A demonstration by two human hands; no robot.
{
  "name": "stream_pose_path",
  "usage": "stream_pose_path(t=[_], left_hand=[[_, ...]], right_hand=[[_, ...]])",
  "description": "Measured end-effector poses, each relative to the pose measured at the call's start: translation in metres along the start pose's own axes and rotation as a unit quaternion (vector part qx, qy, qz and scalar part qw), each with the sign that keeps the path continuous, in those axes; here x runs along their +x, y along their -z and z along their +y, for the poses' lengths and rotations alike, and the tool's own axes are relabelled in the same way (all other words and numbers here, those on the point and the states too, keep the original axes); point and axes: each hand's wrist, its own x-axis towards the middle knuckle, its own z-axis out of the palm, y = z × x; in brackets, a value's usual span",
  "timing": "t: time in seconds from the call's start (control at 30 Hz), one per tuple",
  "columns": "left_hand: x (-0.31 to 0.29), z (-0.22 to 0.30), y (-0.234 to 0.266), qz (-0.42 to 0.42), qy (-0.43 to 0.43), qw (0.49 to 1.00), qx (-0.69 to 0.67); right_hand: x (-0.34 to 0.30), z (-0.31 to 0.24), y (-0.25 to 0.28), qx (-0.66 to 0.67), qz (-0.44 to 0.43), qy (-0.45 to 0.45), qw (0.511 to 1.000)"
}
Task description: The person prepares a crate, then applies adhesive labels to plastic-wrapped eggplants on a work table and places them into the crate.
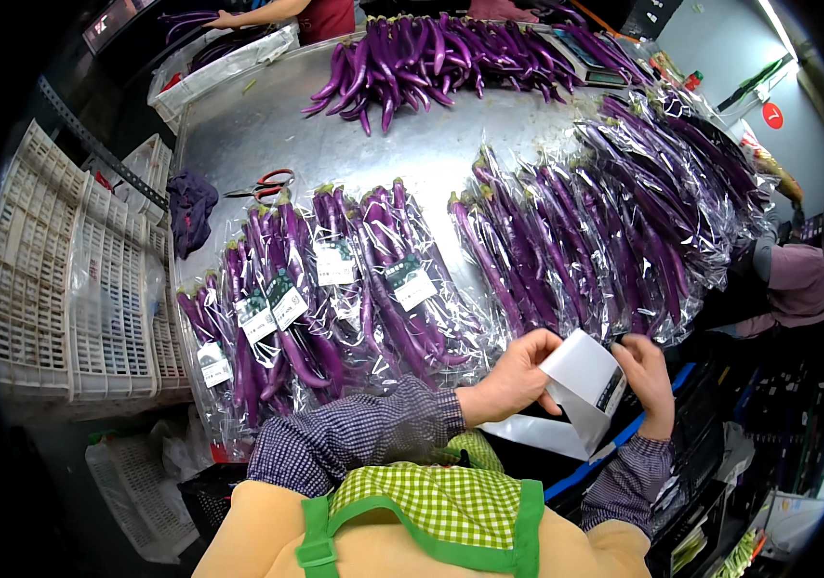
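In front of my body, a folded strip of white label paper [576, 371] hangs between my two hands, its lower end trailing below. My left hand [513, 380] pinches the strip's left edge between thumb and fingers. At its right edge, beside a dark printed patch, my right hand [647, 380] is closed with bent fingers on the paper. To the left lie clear bags of long purple eggplants [301, 337] bearing white-and-green labels [413, 286]. Beyond my hands and to the right, more bagged eggplants [537, 241] lie in a row; no labels show on them.
Loose eggplants [422, 58] are heaped at the far side of the metal table [248, 125]. Red-handled scissors [263, 185] and a purple cloth [192, 207] lie at the left. White plastic crates [108, 289] stand beyond the left edge. Other people [812, 279] are at the right and far side.
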Motion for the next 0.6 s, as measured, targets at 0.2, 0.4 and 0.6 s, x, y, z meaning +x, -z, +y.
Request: stream_pose_path(t=[0.2, 0.4, 0.6], left_hand=[[0.018, -0.039, 0.019, 0.057, 0.091, 0.993, 0.055], [0.025, -0.056, 0.046, 0.071, 0.097, 0.984, 0.131], [0.044, -0.051, 0.044, 0.068, 0.137, 0.983, 0.102]], right_hand=[[0.112, -0.057, -0.077, 0.01, 0.098, 0.191, 0.977], [0.208, -0.083, -0.159, -0.286, 0.032, 0.145, 0.946], [0.226, -0.084, -0.156, -0.297, 0.052, 0.15, 0.941]])
